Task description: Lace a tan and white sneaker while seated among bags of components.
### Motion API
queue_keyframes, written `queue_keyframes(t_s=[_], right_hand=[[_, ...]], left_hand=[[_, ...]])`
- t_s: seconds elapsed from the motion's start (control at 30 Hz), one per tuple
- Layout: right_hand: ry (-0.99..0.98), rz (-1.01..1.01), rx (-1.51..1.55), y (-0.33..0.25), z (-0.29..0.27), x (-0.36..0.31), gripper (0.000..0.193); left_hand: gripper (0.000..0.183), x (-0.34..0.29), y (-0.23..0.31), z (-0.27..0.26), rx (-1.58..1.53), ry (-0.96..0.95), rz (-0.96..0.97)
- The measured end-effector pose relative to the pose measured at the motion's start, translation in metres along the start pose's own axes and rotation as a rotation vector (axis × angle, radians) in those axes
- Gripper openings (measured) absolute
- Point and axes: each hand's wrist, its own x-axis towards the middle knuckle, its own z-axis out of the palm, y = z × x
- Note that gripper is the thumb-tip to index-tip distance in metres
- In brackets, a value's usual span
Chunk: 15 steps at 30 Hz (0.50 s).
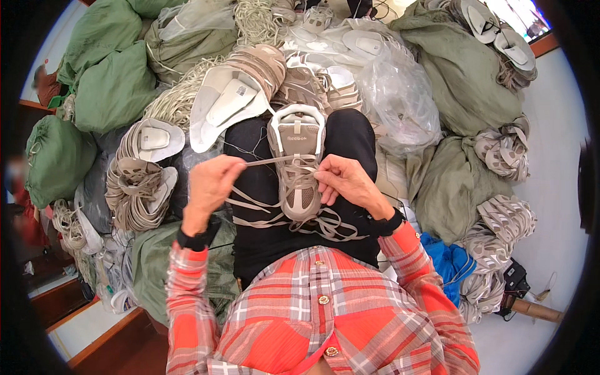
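Note:
A beige-and-brown shoe upper [299, 140] with white lining lies across my lap, toe toward me. My left hand [215, 181] is closed in a pinch on a beige shoelace [265, 161], pulled taut to the left from the upper's top eyelets. At the right side of the lacing, my right hand [350, 181] is closed, thumb and forefinger pinched at a lace by the eyelets. Its fingertips touch the upper and partly hide what they grip. Loose laces [334, 226] trail over my black trousers [253, 250] on both sides of the toe.
A nested stack of uppers [262, 65] lies just beyond my knees, beside a heap of laces [172, 97]. Another stack [140, 175] is at left. Green sacks [115, 81] and a clear plastic bag [400, 94] surround me. More bundled uppers [506, 219] sit at right, near a blue bag [444, 262].

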Motion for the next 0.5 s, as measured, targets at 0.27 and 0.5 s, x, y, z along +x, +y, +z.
queue_keyframes(t_s=[0.27, 0.5], right_hand=[[0.344, -0.174, -0.725, 0.002, 0.013, 0.016, 0.021], [0.420, -0.313, -0.641, -0.002, 0.014, 0.038, 0.016]], left_hand=[[0.017, -0.037, -0.086, -0.068, 0.452, 0.355, 0.058], [0.013, -0.064, -0.130, -0.087, 0.345, 0.240, -0.183]])
